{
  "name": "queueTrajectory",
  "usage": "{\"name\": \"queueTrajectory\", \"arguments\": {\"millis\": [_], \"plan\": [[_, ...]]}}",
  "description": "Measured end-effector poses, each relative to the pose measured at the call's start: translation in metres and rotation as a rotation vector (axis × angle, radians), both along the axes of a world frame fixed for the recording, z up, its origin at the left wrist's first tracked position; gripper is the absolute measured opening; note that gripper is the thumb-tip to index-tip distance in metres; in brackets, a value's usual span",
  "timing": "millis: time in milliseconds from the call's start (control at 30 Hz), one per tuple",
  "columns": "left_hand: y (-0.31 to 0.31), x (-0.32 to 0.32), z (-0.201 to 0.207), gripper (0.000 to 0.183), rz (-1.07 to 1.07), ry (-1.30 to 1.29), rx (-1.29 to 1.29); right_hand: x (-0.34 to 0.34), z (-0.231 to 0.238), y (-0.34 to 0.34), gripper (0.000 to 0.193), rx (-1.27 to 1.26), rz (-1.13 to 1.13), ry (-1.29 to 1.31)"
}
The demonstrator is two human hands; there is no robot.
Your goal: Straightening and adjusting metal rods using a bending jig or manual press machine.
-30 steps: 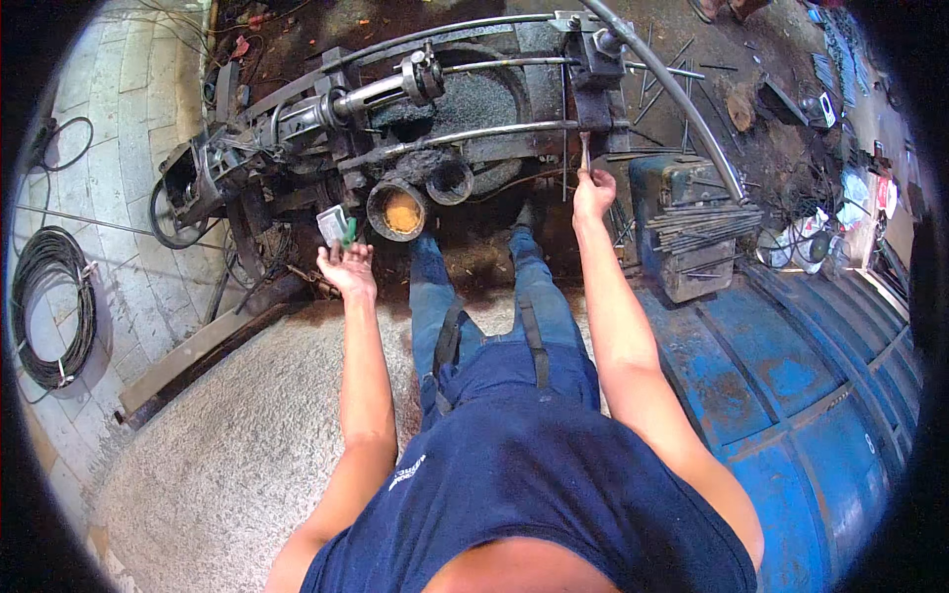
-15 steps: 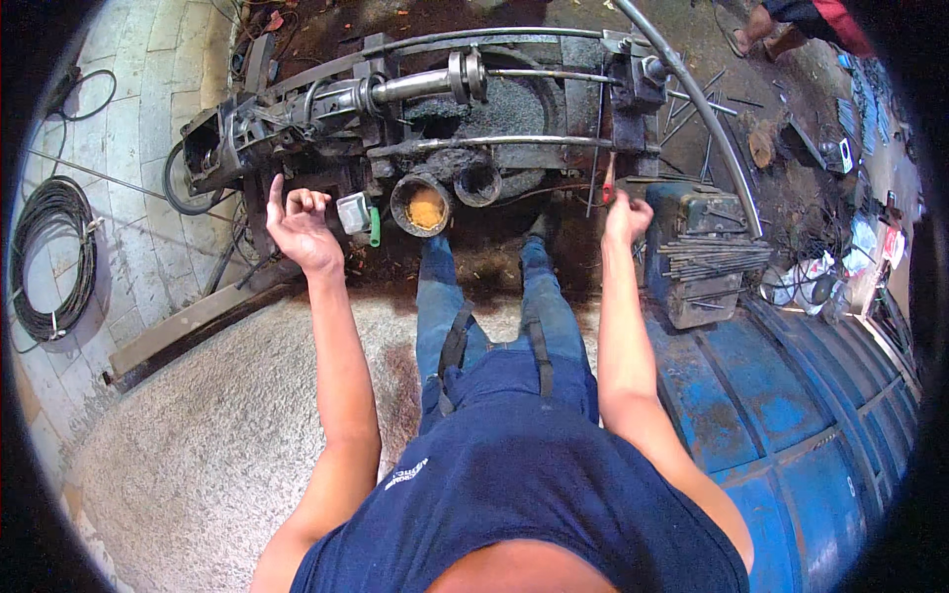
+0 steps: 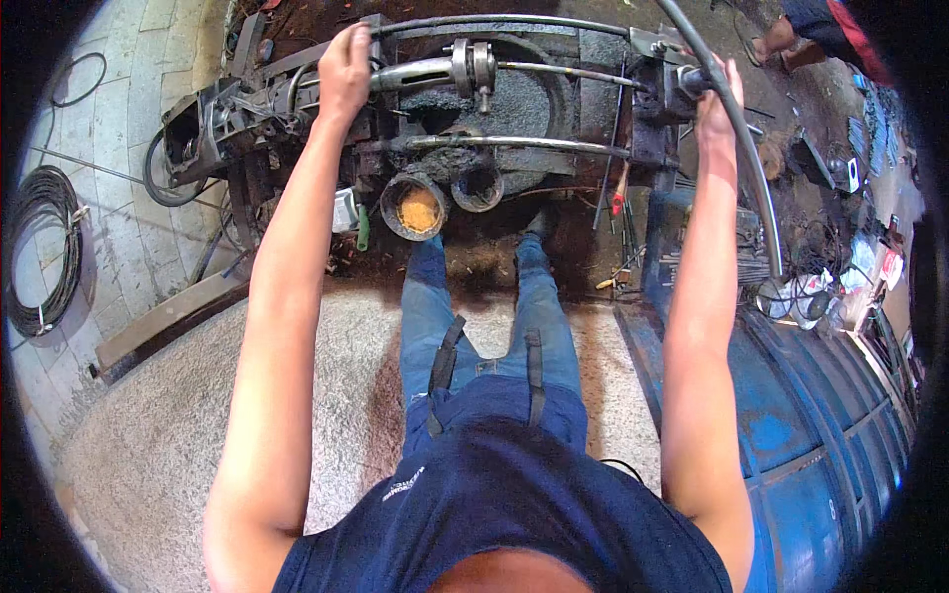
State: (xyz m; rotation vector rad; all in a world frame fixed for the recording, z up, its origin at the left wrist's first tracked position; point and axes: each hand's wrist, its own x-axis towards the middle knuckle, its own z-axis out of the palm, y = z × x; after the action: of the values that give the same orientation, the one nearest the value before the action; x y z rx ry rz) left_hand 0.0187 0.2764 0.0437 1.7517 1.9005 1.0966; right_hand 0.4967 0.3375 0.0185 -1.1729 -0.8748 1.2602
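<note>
Spanning the long dark-steel machine frame (image 3: 514, 145), both hands now attend to it: the left hand (image 3: 344, 79), fingers drawn together, grip unclear; the right hand (image 3: 713, 116), half-curled partly behind the curved grey metal pipe (image 3: 756, 178), hold hidden, has left the slender red-handled tool (image 3: 618, 203) nearer the body.

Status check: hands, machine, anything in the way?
Left hand at left half of machine; right hand at its right end block. Grip unclear on both. Pipe crosses in front of right hand.

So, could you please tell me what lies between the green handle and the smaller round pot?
In the head view, the larger round pot, holding orange material, lies between them.
</note>
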Motion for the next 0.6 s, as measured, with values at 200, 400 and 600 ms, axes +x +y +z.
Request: {"name": "queueTrajectory", "arguments": {"millis": [200, 400, 600], "plan": [[0.006, 0.035, -0.013, 0.029, -0.229, 0.192, 0.109, -0.008, 0.001, -0.003, 0.055, -0.088, 0.136, 0.036], [0.008, 0.065, -0.009, 0.031, -0.152, 0.076, 0.154, -0.018, 0.010, -0.004, 0.055, -0.170, 0.132, 0.072], [0.008, 0.012, 0.015, 0.038, 0.034, 0.046, 0.192, -0.010, 0.003, 0.003, 0.051, -0.098, 0.216, 0.059]]}}
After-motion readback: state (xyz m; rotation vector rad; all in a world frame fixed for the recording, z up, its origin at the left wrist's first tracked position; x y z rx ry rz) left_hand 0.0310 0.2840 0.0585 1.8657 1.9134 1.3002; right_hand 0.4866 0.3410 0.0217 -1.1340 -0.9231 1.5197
